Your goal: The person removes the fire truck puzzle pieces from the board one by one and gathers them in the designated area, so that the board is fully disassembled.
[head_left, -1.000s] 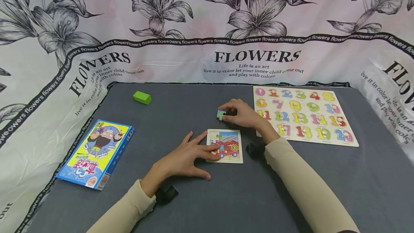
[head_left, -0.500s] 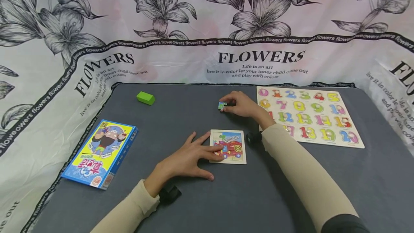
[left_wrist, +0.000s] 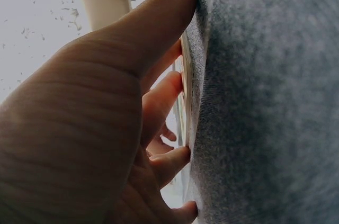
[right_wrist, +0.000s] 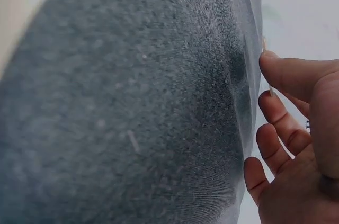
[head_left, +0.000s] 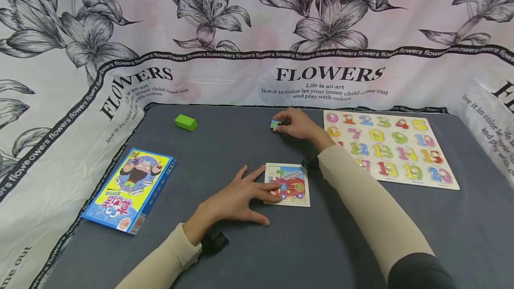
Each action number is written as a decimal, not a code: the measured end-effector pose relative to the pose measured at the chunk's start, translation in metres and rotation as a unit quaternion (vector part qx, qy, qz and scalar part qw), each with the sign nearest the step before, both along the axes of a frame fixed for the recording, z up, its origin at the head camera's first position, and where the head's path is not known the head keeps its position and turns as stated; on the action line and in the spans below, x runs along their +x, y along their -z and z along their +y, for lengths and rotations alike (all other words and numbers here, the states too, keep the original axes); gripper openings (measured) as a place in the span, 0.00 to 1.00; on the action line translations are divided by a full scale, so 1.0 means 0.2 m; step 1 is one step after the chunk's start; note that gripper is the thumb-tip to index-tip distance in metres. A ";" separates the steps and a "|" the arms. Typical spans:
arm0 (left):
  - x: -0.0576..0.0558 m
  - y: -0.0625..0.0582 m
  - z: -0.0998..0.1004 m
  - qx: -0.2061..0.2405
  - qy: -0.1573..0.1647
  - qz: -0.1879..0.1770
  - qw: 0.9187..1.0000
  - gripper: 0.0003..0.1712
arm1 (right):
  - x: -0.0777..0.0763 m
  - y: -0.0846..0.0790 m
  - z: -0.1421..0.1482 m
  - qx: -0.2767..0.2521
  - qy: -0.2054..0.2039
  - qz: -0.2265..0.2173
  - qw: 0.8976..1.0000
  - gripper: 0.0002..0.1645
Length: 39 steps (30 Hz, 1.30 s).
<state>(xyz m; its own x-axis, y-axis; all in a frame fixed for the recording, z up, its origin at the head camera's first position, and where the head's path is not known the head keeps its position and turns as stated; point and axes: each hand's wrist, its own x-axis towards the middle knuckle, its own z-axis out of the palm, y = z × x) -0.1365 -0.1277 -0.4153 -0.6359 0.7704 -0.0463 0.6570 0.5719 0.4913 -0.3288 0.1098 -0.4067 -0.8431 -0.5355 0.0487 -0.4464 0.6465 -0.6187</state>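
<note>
Drawing away from the square wooden picture puzzle (head_left: 297, 204) with a red fire engine on it, the right hand (head_left: 299, 123) is closer to the far edge of the grey cloth-covered table (head_left: 225, 146) than a second ago, taking with it a small, thin puzzle piece (head_left: 274, 124), blue and green on its face. That widens the gap between piece and puzzle; I judge the piece is being set apart rather than fitted.

Thumb and forefinger pinch it by its right side, nearly together, and the face sticks out leftward. Whether it touches the cloth I cannot tell. It is well beyond the puzzle's far edge, left of the cream rectangular number board (head_left: 365, 134).

The left hand (head_left: 233, 197) grips nothing: its fingers spread wide, with two of them lying over the puzzle's left edge.
</note>
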 end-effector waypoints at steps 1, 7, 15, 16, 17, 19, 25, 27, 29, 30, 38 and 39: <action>0.00 0.00 0.00 -0.001 0.000 -0.001 1.000 0.37 | -0.01 0.00 0.00 0.000 0.002 0.002 1.000 0.22; 0.00 0.00 0.00 -0.008 0.000 -0.001 1.000 0.37 | -0.05 0.01 0.00 -0.009 0.012 -0.009 1.000 0.21; 0.00 0.00 0.00 -0.005 0.002 -0.004 1.000 0.37 | -0.07 0.03 0.04 -0.003 0.018 -0.036 0.999 0.22; 0.01 0.00 0.00 -0.005 0.002 -0.004 1.000 0.37 | -0.07 0.03 0.04 -0.003 0.017 -0.038 0.999 0.22; 0.01 0.00 0.00 -0.006 0.002 -0.005 1.000 0.37 | -0.07 0.03 0.04 -0.003 0.015 -0.038 0.999 0.22; 0.01 0.00 0.00 -0.006 0.000 -0.004 1.000 0.37 | -0.08 0.03 0.03 0.000 0.012 -0.038 0.999 0.22; 0.00 0.00 0.00 -0.009 -0.002 -0.001 1.000 0.37 | -0.08 0.03 0.02 0.012 0.015 -0.029 0.999 0.23; 0.00 0.01 0.00 -0.009 -0.002 0.000 1.000 0.37 | -0.08 0.03 0.02 0.016 0.017 -0.031 0.999 0.23; 0.00 0.01 0.00 -0.009 -0.001 -0.001 1.000 0.37 | -0.08 0.03 0.02 0.023 0.019 -0.029 0.999 0.24; 0.00 0.01 0.00 -0.008 -0.002 0.000 1.000 0.37 | -0.09 0.03 0.02 0.026 0.021 -0.027 0.999 0.25; 0.01 0.00 0.00 -0.011 -0.005 0.001 1.000 0.38 | -0.09 0.06 0.06 0.024 0.057 -0.010 0.998 0.24; 0.01 0.00 0.00 -0.012 -0.006 0.001 1.000 0.38 | -0.09 0.07 0.06 0.021 0.058 -0.009 0.998 0.23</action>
